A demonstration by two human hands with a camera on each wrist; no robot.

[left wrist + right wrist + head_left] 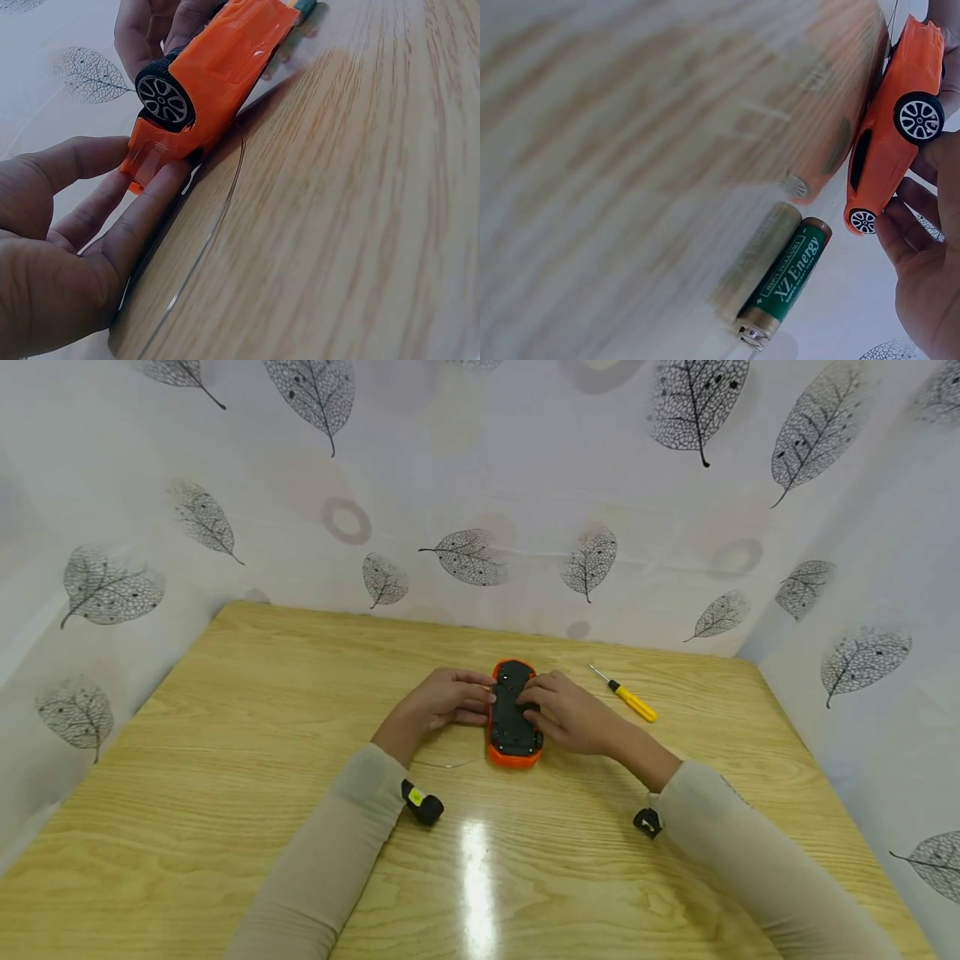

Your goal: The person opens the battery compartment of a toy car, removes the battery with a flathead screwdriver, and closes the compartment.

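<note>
An orange toy car (514, 759) lies upside down on the table, its black underside facing up. My left hand (447, 697) holds the car along its left side; in the left wrist view its fingers (142, 214) grip one orange end below a wheel (162, 100). Over the underside bends my right hand (572, 714), fingers on the black base; in the right wrist view a fingertip (885, 229) touches the car by a wheel. What lies beneath the right fingers is hidden. A green battery (786, 279) rests on the table near the right hand.
A screwdriver (634, 700) with a yellow handle lies right of the car. A thin wire-like strand (217, 225) runs over the wooden table (300, 693) beside the left hand. Behind the table hangs leaf-print cloth (480, 485).
</note>
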